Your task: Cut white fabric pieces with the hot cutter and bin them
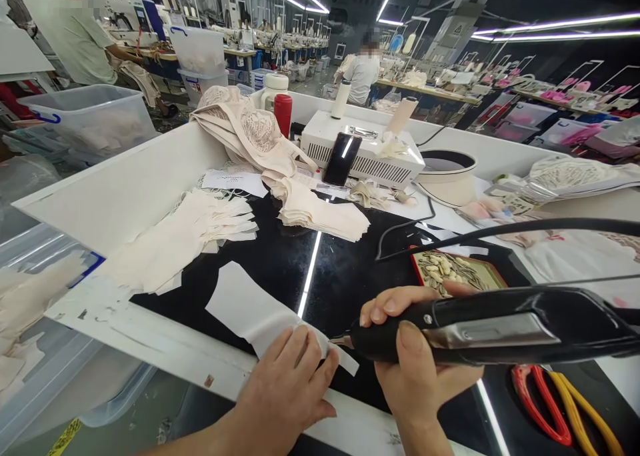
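Note:
A white cut piece of fabric point(240, 306) lies slantwise near the front edge of the black tabletop point(345, 269). My left hand point(287, 383) rests on its right part, fingers laid over the cloth and slightly apart, thumb off to the side. My right hand point(415, 369) is closed around a black corded hand tool point(490, 326) with a silver lever along its side. The tool's thin metal tip points left and meets the fabric just beside my left fingertips. Whether the tip presses into the cloth I cannot tell.
Fanned fabric pieces point(175, 236) lie left, and a second stack point(320, 213) sits farther back. Behind are a phone point(343, 159) and a white vented box point(315, 133). Right are a tray of seeds and peanuts point(450, 269), red-handled point(535, 403) and yellow-handled point(585, 413) tools, and a cable.

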Available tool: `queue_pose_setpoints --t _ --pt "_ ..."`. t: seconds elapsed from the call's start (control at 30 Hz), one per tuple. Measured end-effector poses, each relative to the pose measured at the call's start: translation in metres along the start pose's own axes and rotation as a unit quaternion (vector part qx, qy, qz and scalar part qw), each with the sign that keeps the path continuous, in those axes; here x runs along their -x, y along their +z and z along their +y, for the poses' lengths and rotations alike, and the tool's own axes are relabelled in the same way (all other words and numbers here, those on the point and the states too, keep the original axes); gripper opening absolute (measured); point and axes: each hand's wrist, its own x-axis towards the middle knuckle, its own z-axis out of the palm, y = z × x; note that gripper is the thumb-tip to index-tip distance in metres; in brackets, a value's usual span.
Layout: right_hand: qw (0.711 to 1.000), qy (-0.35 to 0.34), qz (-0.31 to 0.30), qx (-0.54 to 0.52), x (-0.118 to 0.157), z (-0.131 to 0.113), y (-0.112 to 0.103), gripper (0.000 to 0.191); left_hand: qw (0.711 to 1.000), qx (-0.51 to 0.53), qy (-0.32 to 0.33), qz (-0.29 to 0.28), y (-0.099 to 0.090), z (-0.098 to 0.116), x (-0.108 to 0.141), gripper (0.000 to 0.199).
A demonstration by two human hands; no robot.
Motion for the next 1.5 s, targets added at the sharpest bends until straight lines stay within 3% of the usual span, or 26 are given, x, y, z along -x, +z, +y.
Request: queue_pose_setpoints --t 0.3,0.57,1.0,1.33,1.5 --pt "1.000 -0.007 -0.003 -0.018 -0.005 0.005 0.008 0.045 1.000 0.018 0.002 0.000 0.004 -0.003 0.003 0.077" --pt "0.999 0.002 -0.025 -0.022 -0.001 0.013 0.010 0.044 0.999 0.036 0.015 -0.018 0.002 -0.006 0.006 0.084" --pt "1.000 0.008 0.002 -0.011 0.011 -0.001 0.012 0.050 0.994 0.107 -0.020 -0.033 -0.023 -0.020 0.008 0.055" --pt "1.000 0.010 -0.010 -0.006 0.008 -0.002 0.010 0.048 0.994 0.105 -0.039 -0.017 -0.012 -0.014 0.015 0.086" --pt "1.000 -0.003 0.014 -0.025 0.000 -0.002 0.021 0.042 0.993 0.104 -0.045 -0.014 -0.009 -0.011 0.014 0.086"
